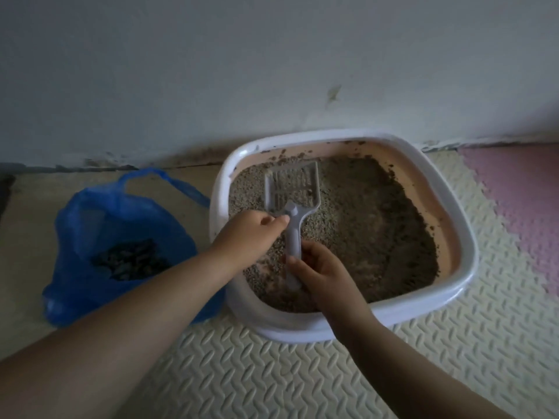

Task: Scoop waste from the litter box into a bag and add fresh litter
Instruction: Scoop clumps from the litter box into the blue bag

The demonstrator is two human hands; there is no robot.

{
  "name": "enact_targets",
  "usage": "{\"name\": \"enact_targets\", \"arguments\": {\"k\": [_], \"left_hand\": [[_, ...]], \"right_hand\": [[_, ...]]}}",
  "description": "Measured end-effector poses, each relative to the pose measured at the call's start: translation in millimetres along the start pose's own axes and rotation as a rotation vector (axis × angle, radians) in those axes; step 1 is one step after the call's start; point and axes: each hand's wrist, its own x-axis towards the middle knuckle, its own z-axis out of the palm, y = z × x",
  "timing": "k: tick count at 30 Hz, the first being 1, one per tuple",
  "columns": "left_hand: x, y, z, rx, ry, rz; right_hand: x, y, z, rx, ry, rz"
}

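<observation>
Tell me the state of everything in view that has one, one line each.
White-rimmed pink litter box: holds uneven litter.
Grey slotted plastic scoop: held in both hands, over the litter.
Blue plastic bag: open on the floor, dark clumps inside.
Left hand: pinches the scoop's neck.
Right hand: grips the scoop's handle.

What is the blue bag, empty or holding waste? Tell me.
Not empty. Dark clumps show inside the blue bag, which sits beside the litter box.

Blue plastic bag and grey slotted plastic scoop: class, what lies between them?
In the head view, the litter box's white plastic rim and a strip of grey litter lie between the blue plastic bag and the grey slotted scoop.
</observation>
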Motion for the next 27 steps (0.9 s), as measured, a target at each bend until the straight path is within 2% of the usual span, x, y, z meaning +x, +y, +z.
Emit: {"name": "enact_targets", "arguments": {"k": [5, 15, 19, 22, 27], "left_hand": [[11, 15, 16, -0.021, -0.003, 0.021], [23, 29, 37, 0.143, 0.075, 0.011], [30, 23, 40, 0.128, 0.094, 0.027], [34, 12, 40, 0.162, 0.093, 0.094], [48, 1, 37, 0.366, 0.052, 0.225]], "right_hand": [[2, 6, -15, -0.100, 0.036, -0.002], [10, 11, -21, -0.206, 0.088, -0.013], [9, 7, -27, -0.260, 0.049, 0.011], [5, 2, -43, -0.407, 0.089, 0.001], [-3, -6, -111, -0.925, 0.252, -0.286]]}}
